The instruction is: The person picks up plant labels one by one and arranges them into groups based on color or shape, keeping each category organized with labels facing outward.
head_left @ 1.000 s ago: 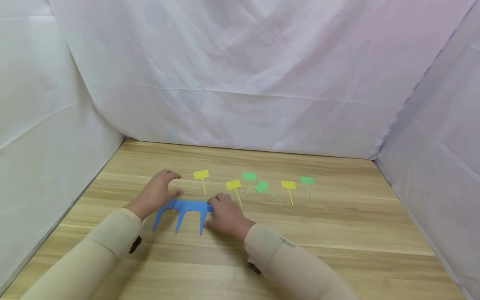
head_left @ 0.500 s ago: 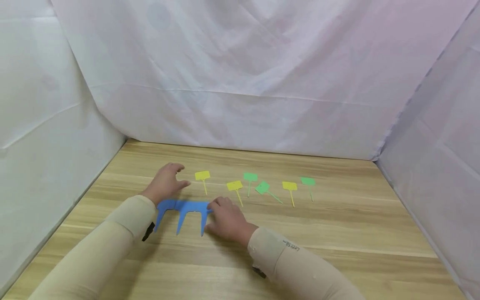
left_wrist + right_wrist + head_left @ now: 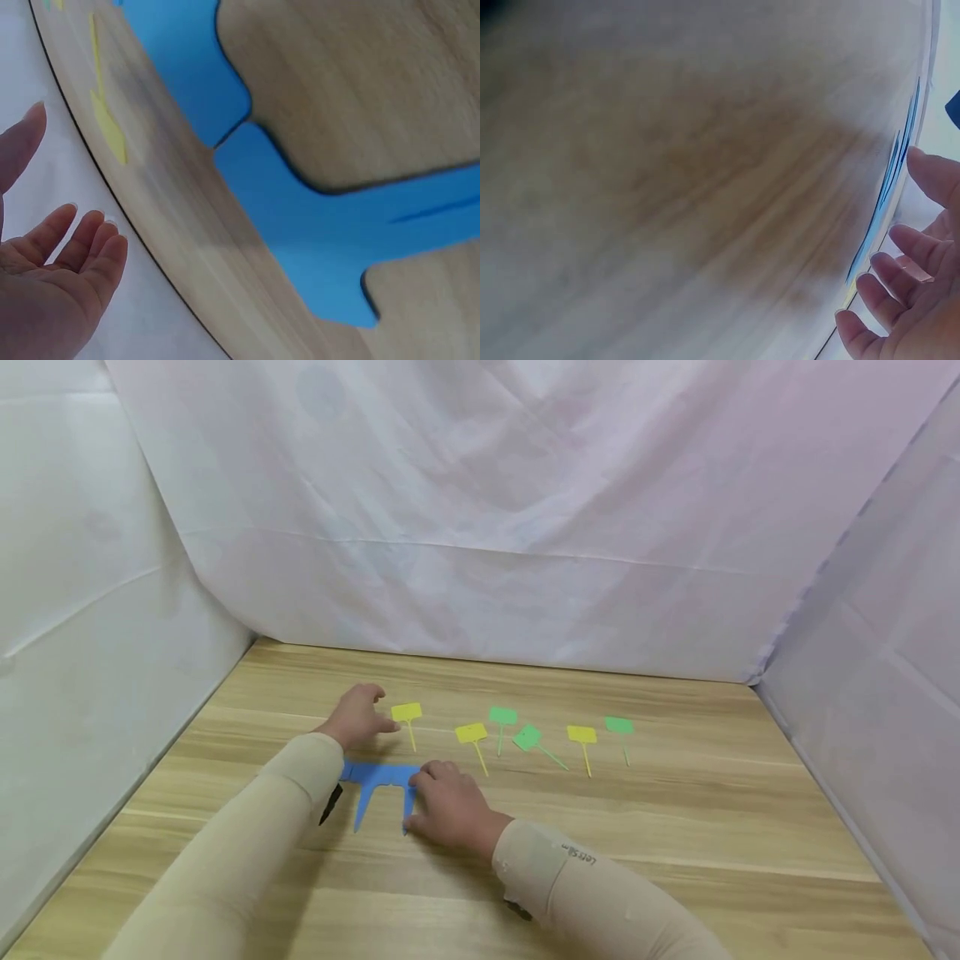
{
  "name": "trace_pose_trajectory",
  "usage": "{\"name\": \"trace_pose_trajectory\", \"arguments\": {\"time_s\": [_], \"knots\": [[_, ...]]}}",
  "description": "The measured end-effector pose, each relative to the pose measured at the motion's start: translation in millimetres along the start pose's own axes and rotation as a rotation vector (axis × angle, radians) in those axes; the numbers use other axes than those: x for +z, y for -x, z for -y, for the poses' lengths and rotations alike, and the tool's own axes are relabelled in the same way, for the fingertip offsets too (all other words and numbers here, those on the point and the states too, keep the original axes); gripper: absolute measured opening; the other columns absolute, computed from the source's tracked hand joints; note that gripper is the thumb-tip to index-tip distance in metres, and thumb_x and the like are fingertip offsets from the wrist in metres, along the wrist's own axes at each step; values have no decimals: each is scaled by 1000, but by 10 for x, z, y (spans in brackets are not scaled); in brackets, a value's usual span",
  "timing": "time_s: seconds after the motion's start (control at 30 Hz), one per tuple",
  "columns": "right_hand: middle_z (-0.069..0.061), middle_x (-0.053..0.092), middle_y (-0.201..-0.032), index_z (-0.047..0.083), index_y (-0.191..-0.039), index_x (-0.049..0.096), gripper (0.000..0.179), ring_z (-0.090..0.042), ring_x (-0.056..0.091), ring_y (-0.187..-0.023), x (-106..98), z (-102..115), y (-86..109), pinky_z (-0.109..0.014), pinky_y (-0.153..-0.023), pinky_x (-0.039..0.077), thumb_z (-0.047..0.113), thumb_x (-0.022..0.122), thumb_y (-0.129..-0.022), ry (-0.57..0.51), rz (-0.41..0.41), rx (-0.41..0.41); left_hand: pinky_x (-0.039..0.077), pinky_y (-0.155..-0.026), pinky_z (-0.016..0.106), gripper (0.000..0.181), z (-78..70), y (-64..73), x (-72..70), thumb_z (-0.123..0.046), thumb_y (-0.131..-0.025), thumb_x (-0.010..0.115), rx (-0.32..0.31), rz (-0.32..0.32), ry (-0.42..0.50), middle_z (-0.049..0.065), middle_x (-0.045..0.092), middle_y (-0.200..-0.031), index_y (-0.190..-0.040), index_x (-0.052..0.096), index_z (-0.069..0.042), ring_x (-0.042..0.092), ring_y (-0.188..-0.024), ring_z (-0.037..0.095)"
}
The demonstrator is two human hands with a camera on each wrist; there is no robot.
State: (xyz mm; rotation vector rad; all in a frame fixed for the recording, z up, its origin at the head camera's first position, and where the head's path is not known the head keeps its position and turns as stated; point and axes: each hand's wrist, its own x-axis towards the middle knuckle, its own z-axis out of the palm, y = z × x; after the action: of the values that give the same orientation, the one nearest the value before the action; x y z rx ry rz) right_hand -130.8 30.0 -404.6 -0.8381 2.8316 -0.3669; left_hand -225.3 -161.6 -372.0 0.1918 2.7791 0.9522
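My left hand [image 3: 358,714] is spread over the table, its thumb and fingertips right by the leftmost yellow T-shaped plant label [image 3: 407,712]. The left wrist view shows that hand [image 3: 64,277] with relaxed fingers and nothing in it. A flat blue strip with pointed prongs [image 3: 382,774] lies just below; its left end is hidden under my left forearm. A thin seam crosses the blue strip [image 3: 277,202] in the left wrist view. My right hand [image 3: 453,806] rests at the strip's right end, covering it, fingers loosely bent in the right wrist view.
Two more yellow labels [image 3: 472,733] and several green labels [image 3: 503,716] lie in a loose row on the wooden table [image 3: 675,827]. White cloth [image 3: 480,510] hangs behind the table and along both sides.
My left hand has moved right and away from me, from beside the blue strip's left end to the leftmost yellow label. My right hand has stayed nearly still at the strip's right end.
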Motion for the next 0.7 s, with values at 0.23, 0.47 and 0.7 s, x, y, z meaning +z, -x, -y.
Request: {"name": "trace_pose_trajectory", "arguments": {"time_s": [0.23,0.47,0.7], "knots": [[-3,52,-129,15,-128,58,54,-20,46,-117,25,26,-33,-40,-92,45,48,68,-87,19,26,5,37,-103,52,72,48,-112,42,-20,-85,74,-48,37,-10,31,42,-139,-139,37,12,40,-128,45],[-2,51,-129,16,-128,58,54,-19,46,-116,44,28,-58,-38,-91,44,51,66,-87,22,37,10,37,-104,52,73,25,-188,87,-20,-85,75,-106,40,-10,30,42,-140,-139,37,11,40,-129,44],[-2,50,-130,16,-127,59,53,-18,44,-116,41,37,-71,-38,-93,43,51,66,-87,30,49,19,37,-104,52,72,8,-213,130,-22,-86,74,-136,37,-23,31,43,-137,-138,37,12,41,-127,44]]}}
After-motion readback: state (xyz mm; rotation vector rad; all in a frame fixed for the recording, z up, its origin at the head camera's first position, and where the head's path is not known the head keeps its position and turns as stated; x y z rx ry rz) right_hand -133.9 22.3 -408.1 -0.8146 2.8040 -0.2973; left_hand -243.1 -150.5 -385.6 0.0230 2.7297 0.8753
